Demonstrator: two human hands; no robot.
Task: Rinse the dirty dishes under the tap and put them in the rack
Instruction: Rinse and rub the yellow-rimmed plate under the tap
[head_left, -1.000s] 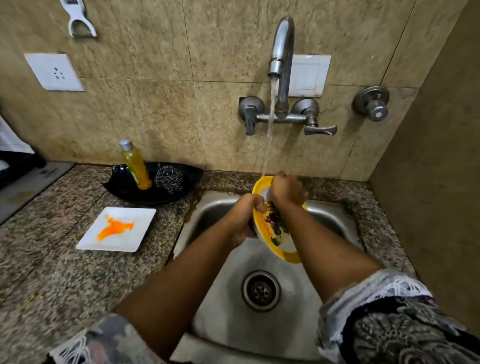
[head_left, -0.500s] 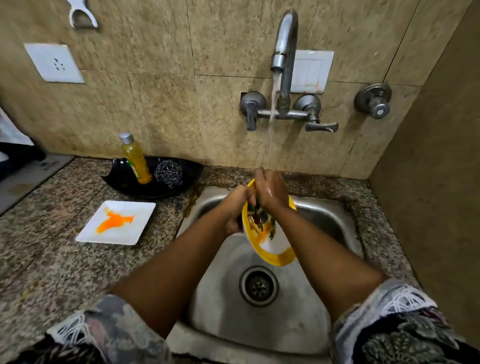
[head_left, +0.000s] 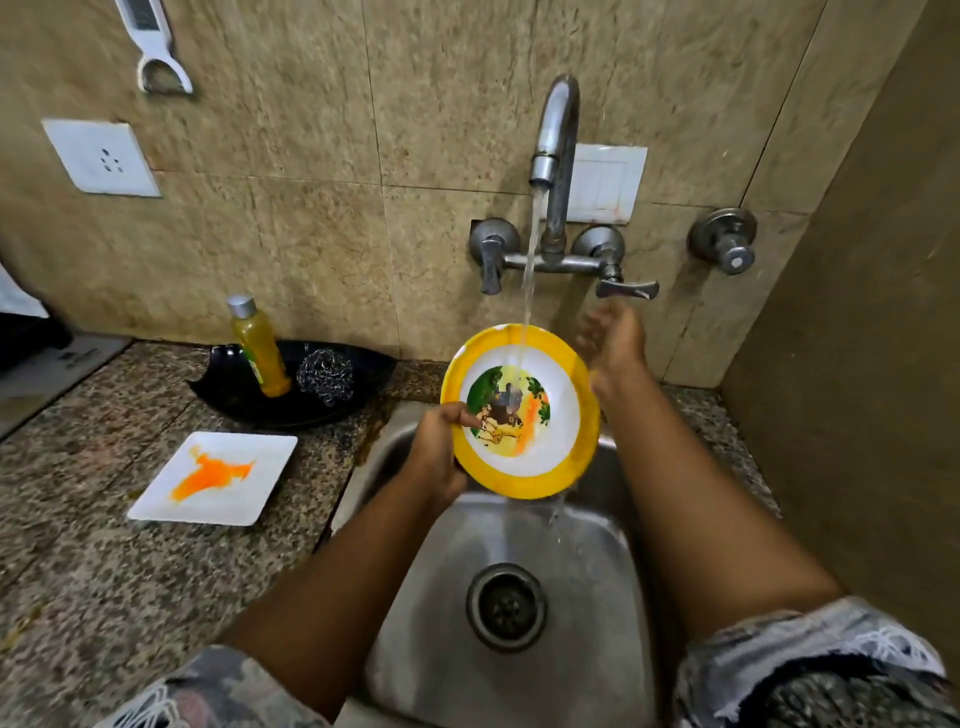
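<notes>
Dishes come first: I hold the round yellow plate (head_left: 521, 413) up over the sink (head_left: 514, 540), tipped so its picture side faces me. Water from the tap (head_left: 555, 135) hits the top of the plate, runs down the face and drips off the bottom edge into the sink.

To rinse it well, I think I should keep the plate tilted under the stream and turn it slowly, so the water reaches every part. An orange smear shows near the middle, and that spot needs the water most. I should grip tight, because a wet plate may slip.

My left hand (head_left: 439, 449) grips the plate's left edge, thumb on the front and fingers curled behind. My right hand (head_left: 613, 345) is just beside the plate, up near the tap handle (head_left: 626, 288). It is blurry, its fingers look spread out, and it holds nothing.

One more dirty dish waits: the white square plate (head_left: 215, 478) with an orange stain lies on the counter (head_left: 78, 561), left of the sink. I see no rack.
</notes>
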